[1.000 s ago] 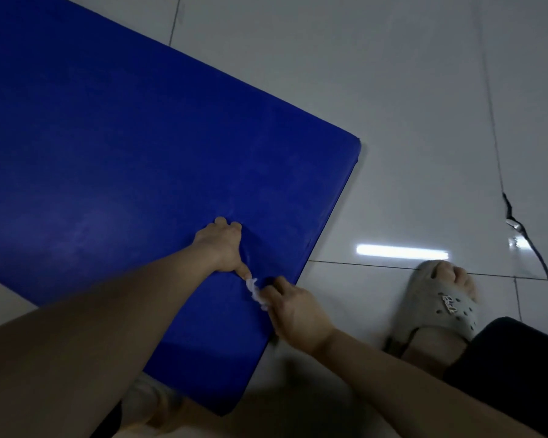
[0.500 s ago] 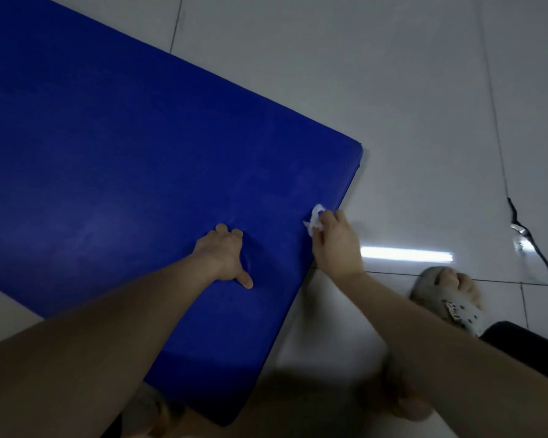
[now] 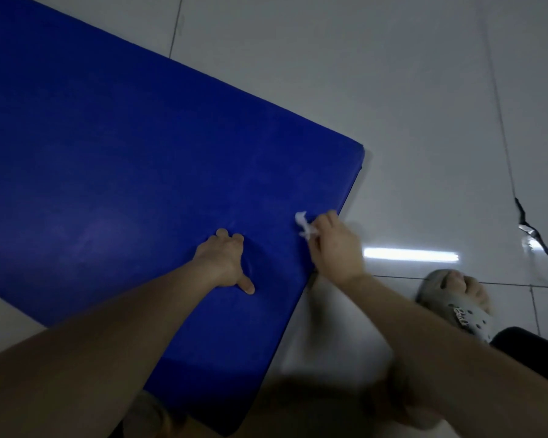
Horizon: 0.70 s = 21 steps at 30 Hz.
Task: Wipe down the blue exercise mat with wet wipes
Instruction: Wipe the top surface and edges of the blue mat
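Blue mat (image 3: 108, 153) is laid on the floor (image 3: 393, 90), braced by the left hand (image 3: 225, 260), its fingers pressed down, grasping nothing. Wipe (image 3: 302, 227), crumpled, is pinched in the right hand (image 3: 332, 245) near the mat's edge; it is best unfolded, so more surface is covered.

The left hand (image 3: 225, 263) and right hand (image 3: 336, 248) are bare, as are both forearms. One foot wears a pale grey sandal (image 3: 465, 314) with round holes and small dark lettering, toes showing. A black garment (image 3: 529, 352) covers the leg beside it.
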Each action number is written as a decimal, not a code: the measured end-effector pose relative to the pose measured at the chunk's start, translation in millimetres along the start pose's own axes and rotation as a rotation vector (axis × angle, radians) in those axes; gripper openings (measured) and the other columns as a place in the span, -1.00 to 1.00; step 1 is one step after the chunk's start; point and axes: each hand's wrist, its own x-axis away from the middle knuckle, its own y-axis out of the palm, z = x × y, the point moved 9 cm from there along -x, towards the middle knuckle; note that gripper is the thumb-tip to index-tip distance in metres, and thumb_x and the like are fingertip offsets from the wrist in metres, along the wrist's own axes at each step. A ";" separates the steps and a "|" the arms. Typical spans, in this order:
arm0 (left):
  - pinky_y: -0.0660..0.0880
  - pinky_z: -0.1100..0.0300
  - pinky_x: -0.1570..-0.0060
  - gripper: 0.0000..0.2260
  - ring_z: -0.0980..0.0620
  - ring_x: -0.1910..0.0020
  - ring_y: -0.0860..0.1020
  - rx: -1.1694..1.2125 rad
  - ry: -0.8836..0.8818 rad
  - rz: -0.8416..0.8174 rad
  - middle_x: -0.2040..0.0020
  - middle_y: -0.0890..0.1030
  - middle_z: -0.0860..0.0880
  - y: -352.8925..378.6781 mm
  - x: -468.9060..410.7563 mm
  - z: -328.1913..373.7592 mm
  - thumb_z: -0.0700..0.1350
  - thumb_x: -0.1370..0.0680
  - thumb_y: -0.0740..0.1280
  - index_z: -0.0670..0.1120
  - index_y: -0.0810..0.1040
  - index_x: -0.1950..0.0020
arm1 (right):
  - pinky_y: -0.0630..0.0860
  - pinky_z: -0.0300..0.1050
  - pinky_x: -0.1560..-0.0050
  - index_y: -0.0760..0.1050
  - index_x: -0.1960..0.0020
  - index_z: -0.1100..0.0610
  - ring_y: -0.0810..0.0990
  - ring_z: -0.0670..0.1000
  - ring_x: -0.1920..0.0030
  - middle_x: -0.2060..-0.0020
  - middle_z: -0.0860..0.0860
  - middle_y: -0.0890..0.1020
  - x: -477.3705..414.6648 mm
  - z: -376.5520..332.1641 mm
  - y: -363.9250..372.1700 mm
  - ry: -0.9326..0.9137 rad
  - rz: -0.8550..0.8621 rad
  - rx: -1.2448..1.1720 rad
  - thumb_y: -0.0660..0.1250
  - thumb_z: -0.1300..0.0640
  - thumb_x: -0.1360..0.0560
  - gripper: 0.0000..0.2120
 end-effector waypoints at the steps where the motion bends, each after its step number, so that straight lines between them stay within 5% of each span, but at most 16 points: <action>1: 0.49 0.05 -0.21 0.03 -0.05 -0.28 0.39 0.000 0.002 0.000 -0.35 0.31 -0.07 0.0 -0.9 -0.3 0.35 -0.22 0.60 -0.04 0.23 -0.52 | 0.37 -0.09 0.32 0.50 -0.07 0.21 0.55 0.12 0.27 0.02 0.13 0.54 -19.1 11.9 -9.1 0.042 0.023 -0.001 0.32 0.11 -0.58 -0.83; 7: 0.49 0.03 -0.26 0.03 -0.05 -0.30 0.38 -0.014 -0.004 -0.014 -0.37 0.31 -0.07 0.4 -1.2 -0.6 0.35 -0.22 0.59 -0.03 0.22 -0.52 | 0.34 -0.10 0.16 0.47 -0.15 0.23 0.58 0.16 0.09 -0.11 0.15 0.54 -59.8 54.5 -35.6 0.348 0.079 -0.056 0.19 0.10 -0.65 -0.78; 16: 0.52 0.09 -0.11 -0.02 -0.04 -0.24 0.45 -0.083 -0.016 -0.033 -0.37 0.35 -0.08 -10.4 14.3 5.9 0.37 -0.24 0.57 -0.05 0.27 -0.48 | 0.61 0.09 0.14 0.54 -0.22 0.17 0.59 0.12 0.20 0.00 0.07 0.54 78.2 -47.1 25.7 0.022 -0.207 -0.177 0.30 0.16 -0.56 -0.75; 21: 0.51 0.16 0.10 -0.41 0.07 0.07 0.53 -0.253 0.016 0.051 0.03 0.55 0.06 -46.9 9.6 22.4 0.42 -0.34 0.47 -0.01 0.47 -0.08 | 0.53 -0.11 0.27 0.55 0.01 0.11 0.49 -0.01 0.29 0.07 -0.01 0.46 72.0 -48.3 10.7 -0.080 -0.140 -0.197 0.19 -0.04 -0.64 -0.74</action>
